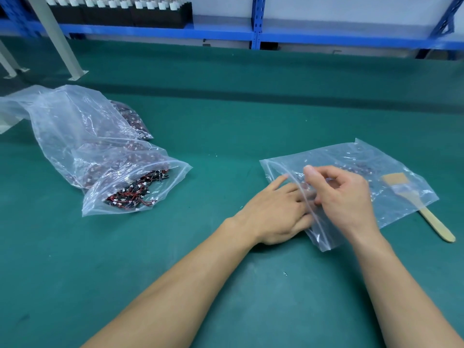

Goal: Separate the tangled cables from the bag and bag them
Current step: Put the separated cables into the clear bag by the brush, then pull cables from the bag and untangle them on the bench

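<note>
A clear zip bag [351,156] lies flat on the green mat at the right, with a few dark cables [364,169] faintly visible inside. My left hand [273,212] lies at its open mouth, its straight fingers reaching in under the zip edge. My right hand [344,194] hovers just above, fingers curled, pinching the upper lip of the bag. At the left, an open zip bag [175,172] holds a tangled heap of red and black cables [133,192] with white plugs.
A large crumpled clear bag [75,126] with more bagged cables [133,119] sits behind the open one. A wooden-handled brush [437,224] lies partly under the right bag. Blue shelving [256,33] and grey frame legs [62,46] stand along the far edge.
</note>
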The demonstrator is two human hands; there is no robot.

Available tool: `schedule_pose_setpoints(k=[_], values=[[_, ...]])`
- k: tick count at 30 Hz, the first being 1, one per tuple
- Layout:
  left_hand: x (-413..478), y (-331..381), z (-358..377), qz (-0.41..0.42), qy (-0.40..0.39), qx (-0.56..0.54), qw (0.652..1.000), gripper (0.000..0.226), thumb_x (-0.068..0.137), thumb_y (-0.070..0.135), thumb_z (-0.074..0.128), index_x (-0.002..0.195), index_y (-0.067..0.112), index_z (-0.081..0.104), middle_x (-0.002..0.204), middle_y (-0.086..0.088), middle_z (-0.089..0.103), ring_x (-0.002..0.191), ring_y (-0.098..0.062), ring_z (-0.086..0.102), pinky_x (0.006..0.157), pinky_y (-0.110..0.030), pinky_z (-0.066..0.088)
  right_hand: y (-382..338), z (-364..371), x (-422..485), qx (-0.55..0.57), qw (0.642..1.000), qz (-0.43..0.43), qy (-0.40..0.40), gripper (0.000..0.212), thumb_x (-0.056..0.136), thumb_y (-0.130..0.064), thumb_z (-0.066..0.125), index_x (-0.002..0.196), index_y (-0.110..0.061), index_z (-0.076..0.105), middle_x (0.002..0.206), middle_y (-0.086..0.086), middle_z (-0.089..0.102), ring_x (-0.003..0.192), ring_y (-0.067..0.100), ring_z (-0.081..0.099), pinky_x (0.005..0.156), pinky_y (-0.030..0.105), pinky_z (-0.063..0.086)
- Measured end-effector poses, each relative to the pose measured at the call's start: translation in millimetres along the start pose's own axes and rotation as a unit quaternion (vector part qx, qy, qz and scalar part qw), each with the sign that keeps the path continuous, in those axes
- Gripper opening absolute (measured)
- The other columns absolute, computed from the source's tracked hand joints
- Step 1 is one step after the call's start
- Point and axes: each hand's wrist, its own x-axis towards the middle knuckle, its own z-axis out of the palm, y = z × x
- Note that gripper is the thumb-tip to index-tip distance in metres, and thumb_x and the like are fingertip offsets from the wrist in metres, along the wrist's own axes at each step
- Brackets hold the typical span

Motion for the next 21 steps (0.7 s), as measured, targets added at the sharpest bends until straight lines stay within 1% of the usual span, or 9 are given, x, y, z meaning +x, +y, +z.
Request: schedule_pose_setpoints(k=[2,4,7,9,10,13,17,19,21], values=[[-10,-3,-2,-0.007,0.004,-0.019,1.000,0.041,0.108,0.040,0.032,0.137,0.025,0.056,0.145,0.007,0.052,0.140,-0.014,0.034,0.124,-0.044,0.007,7,1,1,-0.033,0.999,0.015,-0.019,0.025,0.078,-0.062,0.069,0.079,-0.038,0.074,0.079,-0.022,0.072,0.058,0.004,0.062,0.068,0.032,0.053],[-21,-8,-3,-0.010,0.013,-0.028,0.999,0.038,0.107,0.040,0.034,0.123,0.021,0.063,0.131,0.005,0.058,0.134,-0.014,0.040,0.122,-0.042,0.015,14,3,2,-0.081,0.996,0.026,-0.036,0.026,0.078,-0.056,0.075,0.088,-0.033,0.076,0.080,-0.023,0.071,0.061,-0.002,0.058,0.068,0.026,0.047],[-38,-16,-7,-0.020,0.030,-0.027,0.999,0.038,0.106,0.042,0.038,0.118,0.020,0.067,0.129,0.007,0.060,0.131,-0.014,0.044,0.116,-0.033,0.024,19,3,2,-0.146,0.987,0.043,-0.053,0.028,0.074,-0.051,0.082,0.094,-0.031,0.075,0.080,-0.020,0.070,0.067,-0.007,0.059,0.069,0.019,0.043],[-49,-22,-11,-0.044,0.040,-0.037,0.998,0.037,0.105,0.044,0.040,0.117,0.024,0.068,0.127,0.011,0.062,0.123,-0.013,0.047,0.109,-0.032,0.032,19,3,2,-0.181,0.981,0.045,-0.056,0.029,0.072,-0.047,0.084,0.095,-0.031,0.075,0.081,-0.020,0.069,0.067,-0.004,0.059,0.071,0.024,0.045],[-54,-25,-14,-0.060,0.045,-0.041,0.996,0.036,0.104,0.046,0.041,0.112,0.025,0.068,0.121,0.012,0.063,0.116,-0.012,0.049,0.104,-0.033,0.035,19,2,2,-0.193,0.978,0.047,-0.058,0.030,0.072,-0.046,0.085,0.095,-0.030,0.075,0.081,-0.020,0.068,0.068,-0.003,0.059,0.072,0.028,0.046],[-68,-33,-23,-0.105,0.069,-0.054,0.991,0.031,0.103,0.045,0.043,0.099,0.023,0.065,0.098,0.012,0.063,0.095,-0.013,0.049,0.088,-0.034,0.040,19,0,2,-0.219,0.972,0.057,-0.063,0.030,0.071,-0.043,0.087,0.095,-0.030,0.074,0.082,-0.020,0.068,0.071,0.001,0.060,0.071,0.031,0.048],[-82,-42,-29,-0.156,0.110,-0.090,0.977,0.031,0.102,0.042,0.048,0.083,0.019,0.053,0.076,0.011,0.050,0.075,-0.015,0.045,0.070,-0.036,0.043,15,3,-1,-0.210,0.977,0.024,-0.036,0.024,0.075,-0.038,0.083,0.097,-0.031,0.074,0.083,-0.020,0.068,0.065,-0.001,0.058,0.070,0.030,0.048],[-85,-45,-31,-0.181,0.122,-0.095,0.971,0.035,0.102,0.044,0.047,0.075,0.021,0.044,0.067,0.010,0.043,0.067,-0.013,0.041,0.063,-0.035,0.040,12,7,-4,-0.200,0.979,-0.022,-0.020,0.018,0.079,-0.035,0.080,0.095,-0.031,0.074,0.085,-0.019,0.068,0.063,0.003,0.058,0.070,0.031,0.049],[-88,-46,-34,-0.209,0.128,-0.093,0.965,0.041,0.101,0.046,0.046,0.068,0.024,0.037,0.061,0.009,0.041,0.062,-0.012,0.041,0.058,-0.033,0.034,9,12,-6,-0.190,0.980,-0.054,-0.027,0.014,0.081,-0.033,0.079,0.094,-0.032,0.073,0.085,-0.018,0.068,0.067,0.005,0.058,0.070,0.031,0.049]])
